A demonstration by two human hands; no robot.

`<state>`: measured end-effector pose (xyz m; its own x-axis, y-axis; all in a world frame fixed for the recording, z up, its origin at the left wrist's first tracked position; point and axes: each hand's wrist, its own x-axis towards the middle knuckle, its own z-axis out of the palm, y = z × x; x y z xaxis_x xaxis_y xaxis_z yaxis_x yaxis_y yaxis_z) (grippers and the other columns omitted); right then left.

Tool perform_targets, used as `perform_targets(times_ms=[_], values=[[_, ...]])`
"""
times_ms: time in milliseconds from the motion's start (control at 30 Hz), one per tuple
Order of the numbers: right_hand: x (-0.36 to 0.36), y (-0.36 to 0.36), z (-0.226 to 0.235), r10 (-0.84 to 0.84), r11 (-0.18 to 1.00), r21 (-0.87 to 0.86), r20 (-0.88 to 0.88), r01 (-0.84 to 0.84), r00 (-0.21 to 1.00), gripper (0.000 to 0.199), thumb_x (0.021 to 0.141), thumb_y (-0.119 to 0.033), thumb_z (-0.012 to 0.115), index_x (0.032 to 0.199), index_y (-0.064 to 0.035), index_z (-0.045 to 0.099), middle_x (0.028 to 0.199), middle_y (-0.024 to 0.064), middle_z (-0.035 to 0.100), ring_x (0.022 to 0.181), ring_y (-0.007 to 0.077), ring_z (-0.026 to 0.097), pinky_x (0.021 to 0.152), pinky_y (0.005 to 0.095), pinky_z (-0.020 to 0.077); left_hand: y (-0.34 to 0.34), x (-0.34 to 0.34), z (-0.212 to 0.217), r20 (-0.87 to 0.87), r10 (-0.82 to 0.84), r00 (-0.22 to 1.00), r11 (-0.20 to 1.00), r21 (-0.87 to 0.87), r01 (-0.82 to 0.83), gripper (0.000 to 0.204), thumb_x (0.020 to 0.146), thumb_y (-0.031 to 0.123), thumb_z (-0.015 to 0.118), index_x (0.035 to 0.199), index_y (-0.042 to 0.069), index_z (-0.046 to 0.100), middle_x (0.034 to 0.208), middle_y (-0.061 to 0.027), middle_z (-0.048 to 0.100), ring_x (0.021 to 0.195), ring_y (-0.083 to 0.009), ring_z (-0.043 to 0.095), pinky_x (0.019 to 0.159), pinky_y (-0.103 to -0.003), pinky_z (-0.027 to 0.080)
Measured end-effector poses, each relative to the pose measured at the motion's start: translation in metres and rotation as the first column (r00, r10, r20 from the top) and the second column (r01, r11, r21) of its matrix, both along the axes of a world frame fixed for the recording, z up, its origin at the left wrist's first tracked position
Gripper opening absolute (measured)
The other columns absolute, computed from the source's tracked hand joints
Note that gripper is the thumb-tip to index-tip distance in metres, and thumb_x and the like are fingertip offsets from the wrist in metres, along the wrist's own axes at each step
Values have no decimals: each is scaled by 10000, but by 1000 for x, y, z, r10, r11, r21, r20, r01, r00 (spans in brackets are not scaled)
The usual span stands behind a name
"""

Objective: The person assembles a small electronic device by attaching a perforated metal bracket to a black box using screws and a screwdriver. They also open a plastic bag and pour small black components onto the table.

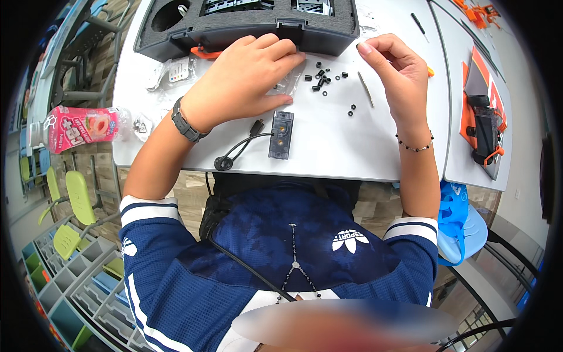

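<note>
My left hand (252,73) lies palm down with its thumb apart from its fingers, over a small see-through plastic bag (288,83). It holds nothing that I can see. To the right, my right hand (402,67) is raised above the white table (328,149), thumb and forefinger pinched together. Whatever is between those fingertips is too small to make out. Between my hands several small black spacers (317,88) and rings are scattered. A thin metal rod (366,89) lies beside them. Below my left hand sits a dark translucent block (281,135) with a black cable (246,142).
A dark foam-lined case (246,35) stands along the far side, an orange piece (205,53) by its front. A pink-labelled bottle (88,128) is at the left edge. A black pen (418,23) lies far right; an orange-and-black device (485,129) rests on the neighbouring table.
</note>
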<state>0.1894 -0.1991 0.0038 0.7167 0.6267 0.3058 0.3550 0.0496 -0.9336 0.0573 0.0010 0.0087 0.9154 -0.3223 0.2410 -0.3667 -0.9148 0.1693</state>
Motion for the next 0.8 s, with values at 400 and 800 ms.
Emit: perform_targets(times_ms=[400, 800], values=[[-1, 0, -2, 37, 998, -48, 77, -33, 996, 186, 790, -221, 717, 821, -42, 674, 748, -31, 575, 626, 13, 461, 548, 158, 356, 2, 2, 0, -16, 15, 1000, 999, 30, -15, 402, 641, 290, 730, 965, 90, 604, 977, -18, 505, 898, -197, 487, 803, -320, 368], [-3, 0, -5, 56, 996, -68, 84, -51, 995, 191, 785, -223, 719, 806, -40, 668, 745, -42, 575, 576, 6, 392, 512, 163, 308, 0, -5, -2, -76, 65, 995, 998, 8, -64, 413, 612, 308, 763, 900, 77, 578, 975, -31, 497, 935, -204, 476, 784, -326, 312]])
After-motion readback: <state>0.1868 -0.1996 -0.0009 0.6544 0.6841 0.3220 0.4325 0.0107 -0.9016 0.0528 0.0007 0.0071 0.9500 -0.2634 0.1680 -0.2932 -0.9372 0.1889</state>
